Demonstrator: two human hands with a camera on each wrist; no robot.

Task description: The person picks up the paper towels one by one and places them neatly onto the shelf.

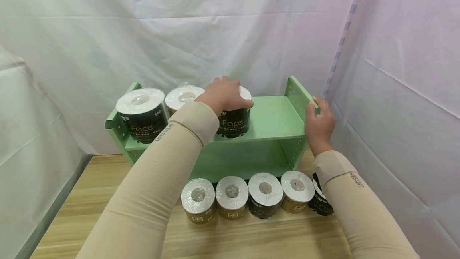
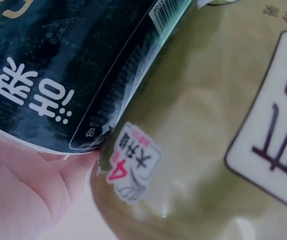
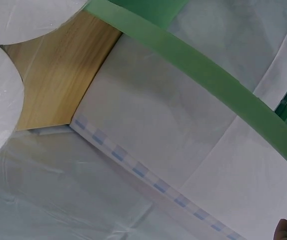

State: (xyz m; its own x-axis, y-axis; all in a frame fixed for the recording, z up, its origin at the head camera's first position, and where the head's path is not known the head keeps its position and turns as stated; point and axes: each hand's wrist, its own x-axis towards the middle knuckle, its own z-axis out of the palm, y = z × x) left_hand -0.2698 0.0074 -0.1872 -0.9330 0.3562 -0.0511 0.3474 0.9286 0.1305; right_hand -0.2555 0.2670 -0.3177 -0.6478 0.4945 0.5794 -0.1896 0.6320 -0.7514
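Observation:
My left hand grips the top of a black-wrapped toilet roll marked "Face". This roll stands on the upper board of a green shelf, right of two others. In the left wrist view, my palm shows below the black wrapper, and a gold-wrapped roll is close beside it. The gold roll is partly hidden by my left arm in the head view. Another black roll stands at the shelf's left end. My right hand holds the front edge of the right side panel.
On the wooden table, several wrapped rolls stand in a row before the shelf, including a gold roll and a black roll. My right forearm partly covers the rightmost roll. White cloth hangs behind and at both sides.

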